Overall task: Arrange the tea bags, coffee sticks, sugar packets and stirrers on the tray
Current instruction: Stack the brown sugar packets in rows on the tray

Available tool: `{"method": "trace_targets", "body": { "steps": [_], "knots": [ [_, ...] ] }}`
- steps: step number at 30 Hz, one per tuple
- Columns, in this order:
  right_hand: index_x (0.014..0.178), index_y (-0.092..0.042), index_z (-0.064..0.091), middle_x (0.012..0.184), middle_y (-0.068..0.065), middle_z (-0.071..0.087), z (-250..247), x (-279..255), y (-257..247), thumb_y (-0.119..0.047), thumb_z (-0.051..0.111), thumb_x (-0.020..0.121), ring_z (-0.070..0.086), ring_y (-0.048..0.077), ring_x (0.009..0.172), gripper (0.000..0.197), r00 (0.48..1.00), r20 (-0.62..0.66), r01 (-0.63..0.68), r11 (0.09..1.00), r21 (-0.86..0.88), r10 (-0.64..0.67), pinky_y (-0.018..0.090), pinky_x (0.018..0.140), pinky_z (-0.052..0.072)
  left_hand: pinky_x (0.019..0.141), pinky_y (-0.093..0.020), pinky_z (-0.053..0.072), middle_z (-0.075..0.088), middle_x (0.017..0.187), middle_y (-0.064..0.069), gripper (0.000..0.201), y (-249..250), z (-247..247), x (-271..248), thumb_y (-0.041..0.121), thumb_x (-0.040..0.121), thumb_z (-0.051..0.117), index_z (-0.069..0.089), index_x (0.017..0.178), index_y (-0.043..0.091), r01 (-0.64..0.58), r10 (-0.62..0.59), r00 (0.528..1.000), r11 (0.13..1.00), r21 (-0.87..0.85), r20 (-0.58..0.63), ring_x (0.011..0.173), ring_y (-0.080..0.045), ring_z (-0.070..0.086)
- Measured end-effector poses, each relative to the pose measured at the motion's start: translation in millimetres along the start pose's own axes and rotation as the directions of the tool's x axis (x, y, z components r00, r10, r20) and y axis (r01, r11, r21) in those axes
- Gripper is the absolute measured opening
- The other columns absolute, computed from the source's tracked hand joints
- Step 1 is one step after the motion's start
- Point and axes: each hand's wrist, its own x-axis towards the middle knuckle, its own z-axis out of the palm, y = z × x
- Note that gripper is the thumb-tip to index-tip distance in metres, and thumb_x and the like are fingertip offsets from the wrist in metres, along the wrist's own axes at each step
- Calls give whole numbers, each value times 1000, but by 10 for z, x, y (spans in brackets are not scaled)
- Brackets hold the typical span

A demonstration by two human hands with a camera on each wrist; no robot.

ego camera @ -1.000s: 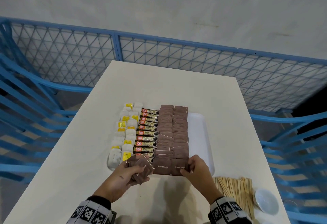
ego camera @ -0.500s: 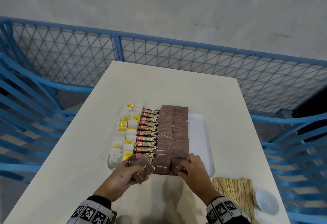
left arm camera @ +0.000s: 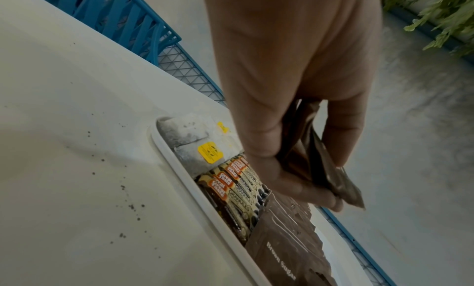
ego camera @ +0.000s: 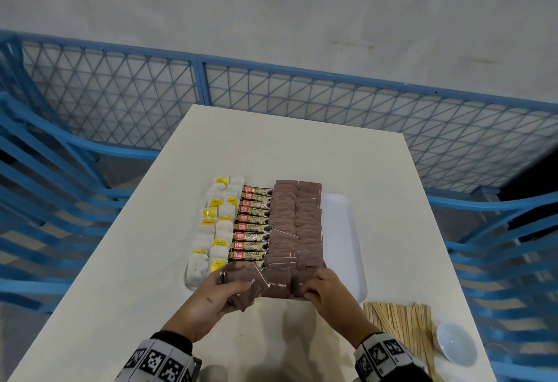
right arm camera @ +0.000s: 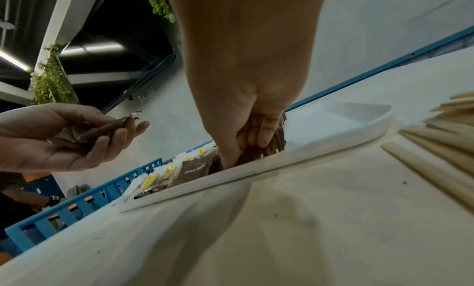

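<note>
A white tray [ego camera: 344,230] holds tea bags [ego camera: 211,230] on the left, coffee sticks [ego camera: 253,227] beside them, and two rows of brown sugar packets [ego camera: 296,224]. My left hand [ego camera: 223,294] hovers over the tray's near left corner and grips a small bundle of sugar packets [left arm camera: 330,176]. My right hand [ego camera: 314,288] is at the near end of the right sugar row, thumb and fingers pinching a packet [right arm camera: 256,154] that stands there. Wooden stirrers [ego camera: 398,327] lie on the table to the right of that hand.
A small white bowl [ego camera: 456,345] sits at the table's near right corner, past the stirrers. The tray's right strip is bare. Blue mesh railing [ego camera: 271,92] and blue chairs [ego camera: 45,200] surround the white table [ego camera: 302,146].
My right hand has shifted slightly left and closed over the nearest right-row sugar packet, now covering most of it. The left hand has stayed put with its bundle.
</note>
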Motion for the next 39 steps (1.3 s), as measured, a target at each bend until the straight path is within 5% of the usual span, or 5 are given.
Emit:
{"method": "trace_targets", "body": {
  "steps": [13,21,28,32,39],
  "knots": [
    [77,-29,60,61,-14,58,-253,34,-691,-18,74,78,50,0,58,17,998,52,-61,756,652,36,15,59,43,80,-35,57,71,105,-15,47,-2,137,25,17,66,73,64,110,8,-6,2,996,999,39,93,92,-22,68],
    [79,-12,56,62,0,60,-301,9,-525,-12,67,83,52,6,52,12,982,141,-191,725,661,129,18,52,43,72,-31,58,74,93,-11,25,-39,148,67,-7,90,48,66,101,6,39,-41,998,998,53,44,84,-21,71],
    [77,-8,59,68,3,58,-221,-21,-11,-15,72,78,51,14,64,15,877,-32,-376,728,573,479,31,68,48,77,-29,58,74,97,-8,26,-57,81,71,-5,82,64,65,104,8,-28,29,1000,996,82,-4,85,-19,71],
    [61,-22,42,59,-8,46,-167,-76,-2,-15,71,78,40,5,55,34,884,-55,-405,821,402,464,9,55,39,72,-24,57,72,103,-14,33,-73,60,97,-2,75,72,65,107,4,-74,75,997,996,51,-24,89,-22,70],
    [73,-27,40,73,-6,52,-96,-54,-16,-22,77,71,46,6,65,37,911,-48,-380,880,286,409,14,56,39,71,-22,49,71,93,-3,44,-84,42,108,21,60,76,67,103,15,-70,79,995,987,146,-56,81,-11,65]
  ]
}}
